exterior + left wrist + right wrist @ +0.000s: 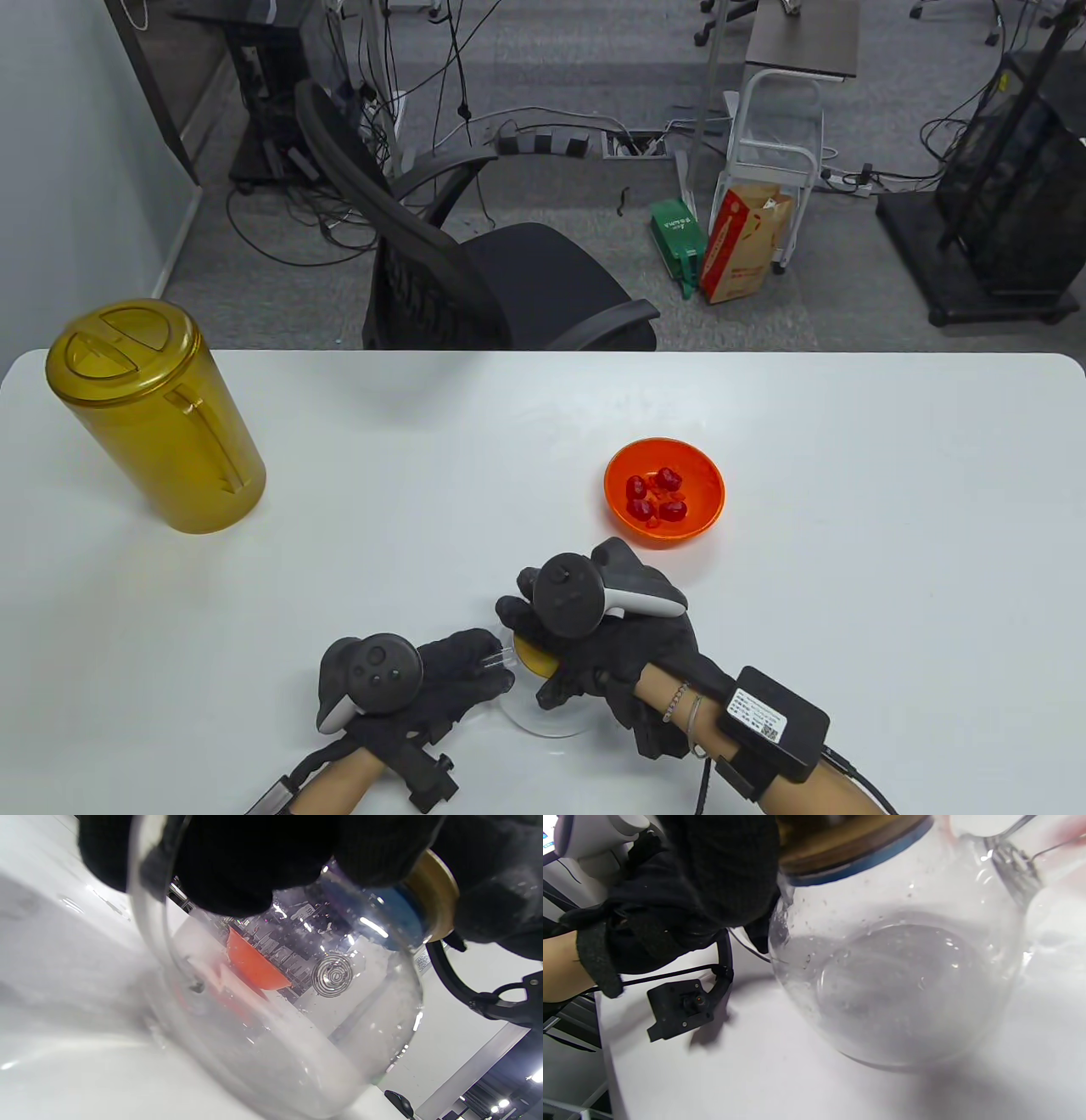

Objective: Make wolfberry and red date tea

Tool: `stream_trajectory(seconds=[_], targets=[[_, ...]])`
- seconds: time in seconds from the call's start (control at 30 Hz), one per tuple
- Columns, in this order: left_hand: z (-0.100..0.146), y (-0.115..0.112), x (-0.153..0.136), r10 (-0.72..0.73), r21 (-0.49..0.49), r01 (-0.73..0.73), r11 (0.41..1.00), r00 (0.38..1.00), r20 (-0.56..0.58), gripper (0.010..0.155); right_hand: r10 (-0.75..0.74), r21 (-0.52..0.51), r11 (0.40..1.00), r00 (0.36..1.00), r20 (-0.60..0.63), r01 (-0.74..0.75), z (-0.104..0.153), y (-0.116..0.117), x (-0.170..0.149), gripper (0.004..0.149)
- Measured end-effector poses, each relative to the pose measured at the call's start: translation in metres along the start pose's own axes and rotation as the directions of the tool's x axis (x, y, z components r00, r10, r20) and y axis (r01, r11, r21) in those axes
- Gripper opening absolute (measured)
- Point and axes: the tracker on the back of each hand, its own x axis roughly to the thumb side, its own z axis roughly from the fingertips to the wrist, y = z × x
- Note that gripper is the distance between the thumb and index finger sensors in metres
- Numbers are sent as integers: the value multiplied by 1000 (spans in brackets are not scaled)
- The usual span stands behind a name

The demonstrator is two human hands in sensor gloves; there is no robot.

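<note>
A clear glass teapot (pixel 550 722) stands on the white table near the front edge. Its yellow-brown lid (pixel 531 654) sits on top. My left hand (pixel 475 672) grips the teapot's glass handle (pixel 146 904) from the left. My right hand (pixel 543 649) is over the lid and holds it by its rim. The left wrist view shows the glass body (pixel 322 1014) and the lid (pixel 435 897) close up. The right wrist view shows the teapot (pixel 903 984) with water droplets inside. An orange bowl (pixel 702 475) with several red dates (pixel 655 497) stands just beyond my right hand.
A tall amber plastic pitcher (pixel 161 420) with its lid on stands at the table's far left. A black office chair (pixel 475 272) is behind the table's far edge. The orange bowl shows through the glass in the left wrist view (pixel 254 965).
</note>
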Motion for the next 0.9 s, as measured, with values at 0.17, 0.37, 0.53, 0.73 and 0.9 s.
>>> stream_trajectory(seconds=[0.17,0.37,0.53,0.73,0.9], targets=[[0,0,0,3,-2,-3,1000,1000,1,46,-7,-10,1000,1000,24,7,-2,0,-1,94],[0,1,-1,9,1,-9,1000,1000,0,47,64,-47,997,996,60,-62,-3,-5,0,93],[0,1,-1,7,4,-7,1000,1000,1,47,61,-142,989,991,122,-44,16,-23,5,93],[0,1,-1,0,8,0,1000,1000,3,47,56,-265,964,992,117,-23,57,-42,-2,93],[1,1,-1,-8,12,8,1000,1000,4,47,25,-328,945,999,48,-8,96,-40,-25,93]])
